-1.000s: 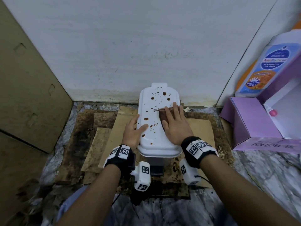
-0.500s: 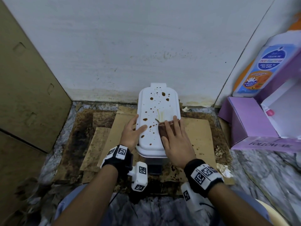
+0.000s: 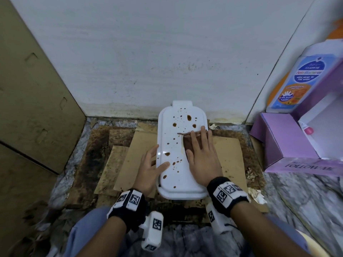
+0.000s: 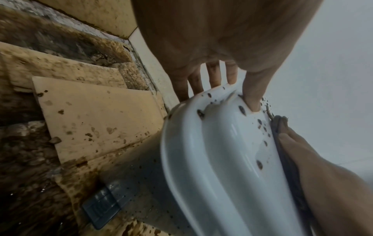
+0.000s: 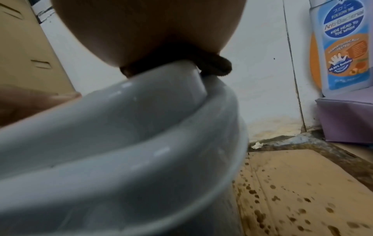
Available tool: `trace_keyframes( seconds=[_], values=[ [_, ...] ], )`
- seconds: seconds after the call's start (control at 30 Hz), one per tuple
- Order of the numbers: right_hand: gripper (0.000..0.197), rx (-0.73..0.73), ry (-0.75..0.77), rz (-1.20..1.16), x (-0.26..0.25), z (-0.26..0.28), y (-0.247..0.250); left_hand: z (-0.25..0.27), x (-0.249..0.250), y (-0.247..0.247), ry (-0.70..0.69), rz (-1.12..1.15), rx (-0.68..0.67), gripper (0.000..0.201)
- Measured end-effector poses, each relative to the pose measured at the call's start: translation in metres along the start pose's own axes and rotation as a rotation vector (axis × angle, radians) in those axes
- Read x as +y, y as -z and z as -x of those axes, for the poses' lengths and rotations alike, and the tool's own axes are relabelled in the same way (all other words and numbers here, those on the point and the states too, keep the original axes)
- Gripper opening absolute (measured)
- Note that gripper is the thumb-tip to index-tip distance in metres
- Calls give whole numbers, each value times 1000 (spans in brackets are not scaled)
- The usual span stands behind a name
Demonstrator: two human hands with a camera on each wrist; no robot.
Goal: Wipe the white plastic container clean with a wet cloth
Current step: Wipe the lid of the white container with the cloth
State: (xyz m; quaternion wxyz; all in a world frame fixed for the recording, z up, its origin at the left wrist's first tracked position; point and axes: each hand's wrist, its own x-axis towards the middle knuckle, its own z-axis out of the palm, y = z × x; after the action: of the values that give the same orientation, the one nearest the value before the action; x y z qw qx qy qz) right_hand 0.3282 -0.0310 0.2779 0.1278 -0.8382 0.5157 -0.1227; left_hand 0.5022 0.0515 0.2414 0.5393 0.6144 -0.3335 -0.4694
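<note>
The white plastic container (image 3: 174, 184) stands lengthwise on the cardboard, its lid dotted with brown spots. My right hand (image 3: 201, 151) lies flat on the lid's right half and presses a brown cloth (image 3: 187, 145) under its straight fingers. The cloth's (image 5: 216, 67) folded edge shows beneath the palm in the right wrist view. My left hand (image 3: 154, 164) braces the container's left side, fingers straight along the wall and thumb (image 4: 253, 95) resting on the lid (image 4: 222, 159). The cloth (image 4: 279, 126) also shows at the lid's far side in the left wrist view.
Stained cardboard sheets (image 3: 143, 145) cover the floor under the container. A white wall rises right behind it, and a cardboard panel (image 3: 37, 89) closes the left. A purple box (image 3: 285, 143) and a body-wash bottle (image 3: 297, 78) stand at the right. Paper scraps (image 3: 256, 195) lie nearby.
My right hand pulled the cloth toward me along the lid, leaving a faint smear, then pushed it back toward the far end. The left hand stayed on the container's side.
</note>
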Motion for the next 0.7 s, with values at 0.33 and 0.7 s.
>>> trace_keyframes(
  seconds=[0.33,0.7],
  values=[
    [63,93,20,-1,0,49,-11,-4,26,-5,-51,62,145,62],
    [68,8,41,62,6,10,1,-46,42,-23,23,23,247,40]
  ],
)
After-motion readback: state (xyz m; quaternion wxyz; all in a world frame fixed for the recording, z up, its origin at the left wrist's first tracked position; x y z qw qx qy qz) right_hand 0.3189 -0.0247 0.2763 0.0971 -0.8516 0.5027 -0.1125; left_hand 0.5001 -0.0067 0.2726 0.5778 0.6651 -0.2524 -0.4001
